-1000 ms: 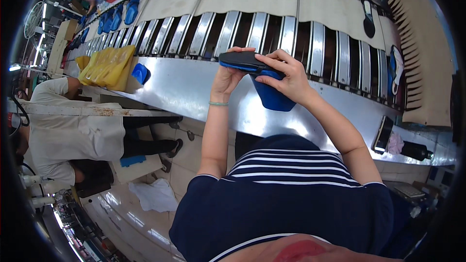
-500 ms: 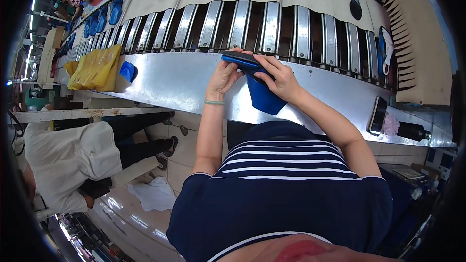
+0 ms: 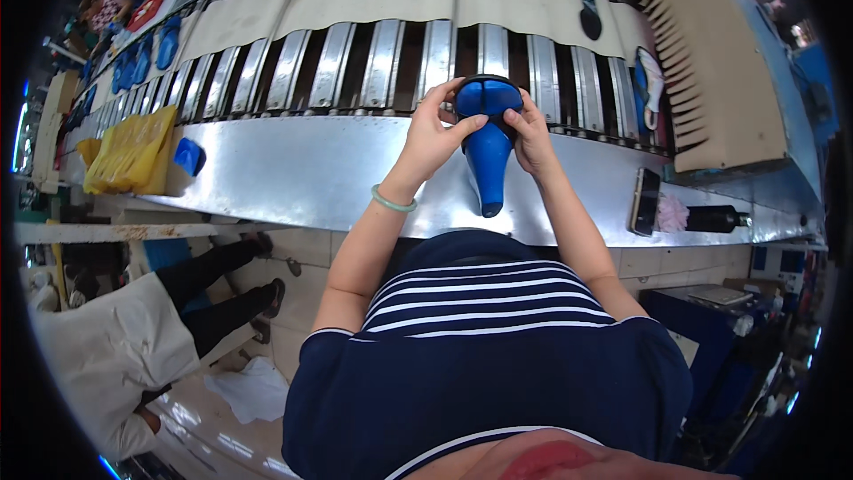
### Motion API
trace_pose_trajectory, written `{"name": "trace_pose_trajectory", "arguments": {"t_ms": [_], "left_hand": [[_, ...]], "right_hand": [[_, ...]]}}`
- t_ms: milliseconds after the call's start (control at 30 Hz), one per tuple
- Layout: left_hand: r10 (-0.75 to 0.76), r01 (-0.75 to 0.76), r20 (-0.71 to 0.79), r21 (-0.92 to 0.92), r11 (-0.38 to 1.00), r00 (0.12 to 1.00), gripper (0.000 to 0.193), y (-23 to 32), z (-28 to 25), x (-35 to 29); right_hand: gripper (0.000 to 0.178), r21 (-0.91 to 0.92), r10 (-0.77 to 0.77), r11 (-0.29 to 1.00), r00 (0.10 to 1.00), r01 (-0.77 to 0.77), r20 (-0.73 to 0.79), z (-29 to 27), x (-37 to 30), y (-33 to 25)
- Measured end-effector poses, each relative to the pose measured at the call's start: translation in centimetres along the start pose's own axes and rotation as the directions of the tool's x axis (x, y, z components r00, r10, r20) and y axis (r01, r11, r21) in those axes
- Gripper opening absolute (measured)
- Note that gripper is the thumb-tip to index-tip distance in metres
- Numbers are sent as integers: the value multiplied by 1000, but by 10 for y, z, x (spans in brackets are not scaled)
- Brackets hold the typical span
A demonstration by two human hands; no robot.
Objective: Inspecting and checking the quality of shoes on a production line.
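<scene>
A blue shoe last (image 3: 489, 164) is held up over the metal ledge, its narrow end pointing toward me. Its wide end faces up, with a seam down the middle and a dark rim around the far side. My left hand (image 3: 434, 135) grips the wide end from the left, thumb laid across the blue surface. On the opposite side my right hand (image 3: 533, 135) closes on the same end, thumb pressing near its edge. The fingertips of both hands are partly hidden behind the last.
Beyond the ledge (image 3: 302, 160) runs a slatted metal conveyor (image 3: 382, 58) with pale sheets. Left are a yellow stack (image 3: 133, 156) and a small blue piece (image 3: 188, 156). A phone (image 3: 644, 202), pink scrunchie (image 3: 672, 213) and black bottle (image 3: 715, 219) lie right. Someone in a pale coat (image 3: 115, 356) is at lower left.
The last has been turned: its wide end now faces up and its narrow end points at me. My hands have shifted to either side of it, and the view has swung right.
</scene>
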State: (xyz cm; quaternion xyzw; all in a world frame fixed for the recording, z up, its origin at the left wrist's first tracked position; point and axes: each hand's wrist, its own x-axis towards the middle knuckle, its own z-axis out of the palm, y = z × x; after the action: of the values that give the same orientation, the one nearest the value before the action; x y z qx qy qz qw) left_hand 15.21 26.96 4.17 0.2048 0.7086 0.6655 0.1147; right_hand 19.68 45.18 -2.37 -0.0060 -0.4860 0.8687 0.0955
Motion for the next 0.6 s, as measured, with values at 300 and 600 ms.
{"name": "trace_pose_trajectory", "arguments": {"t_ms": [300, 600], "left_hand": [[161, -158, 167, -35, 987, 973, 50, 2, 73, -6], [409, -415, 71, 204, 887, 910, 52, 9, 93, -18]], "right_hand": [[80, 547, 29, 825, 979, -138, 202, -59, -29, -9], [86, 647, 36, 729, 956, -224, 291, -42, -35, 1]]}}
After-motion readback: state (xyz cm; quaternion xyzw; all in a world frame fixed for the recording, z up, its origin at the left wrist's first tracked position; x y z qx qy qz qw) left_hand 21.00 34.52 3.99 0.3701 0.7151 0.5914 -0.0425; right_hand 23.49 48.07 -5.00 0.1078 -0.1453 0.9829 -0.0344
